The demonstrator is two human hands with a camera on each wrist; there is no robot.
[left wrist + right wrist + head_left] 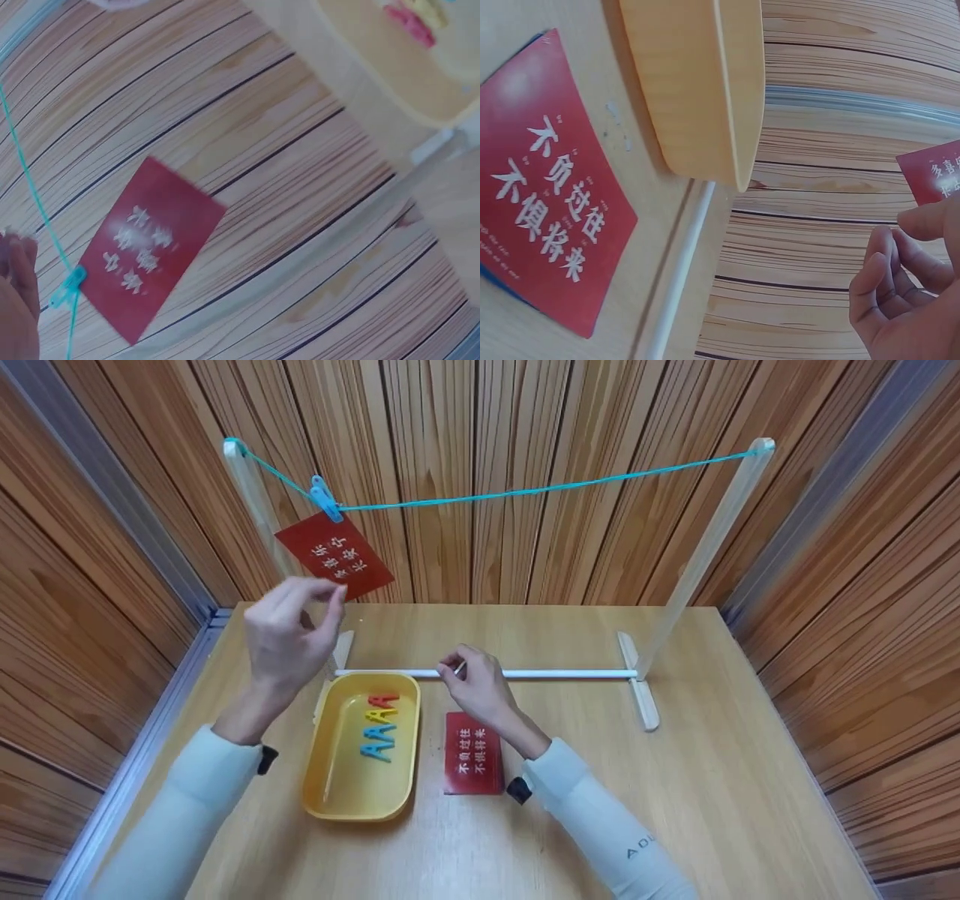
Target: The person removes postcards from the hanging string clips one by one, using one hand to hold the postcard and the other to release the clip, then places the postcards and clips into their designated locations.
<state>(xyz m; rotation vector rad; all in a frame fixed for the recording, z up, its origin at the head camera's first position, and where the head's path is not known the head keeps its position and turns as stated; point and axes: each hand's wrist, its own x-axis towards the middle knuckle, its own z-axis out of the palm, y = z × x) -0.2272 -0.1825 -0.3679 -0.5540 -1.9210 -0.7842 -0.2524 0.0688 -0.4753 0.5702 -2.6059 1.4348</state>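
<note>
A red card [345, 551] with white characters hangs tilted from a light-blue clothespin [325, 500] on the turquoise string [517, 493]. In the head view my left hand [292, 634] is in front of the card's lower edge, thumb and forefinger bent towards each other with nothing seen between them. The left wrist view shows that hand [16, 292] apart from the card [150, 251] and clothespin [69, 285]. Over the white rod [570, 674], my right hand [480, 686] has loosely bent fingers and holds nothing visible. Just below it lies a stack of red cards [472, 765].
A yellow tray [315, 795] stands left of the stack, with several coloured clothespins [379, 733] inside. Two uprights, the left post [259, 510] and the right post [705, 555], carry the string. Wood-patterned walls [517, 555] enclose the table [712, 810].
</note>
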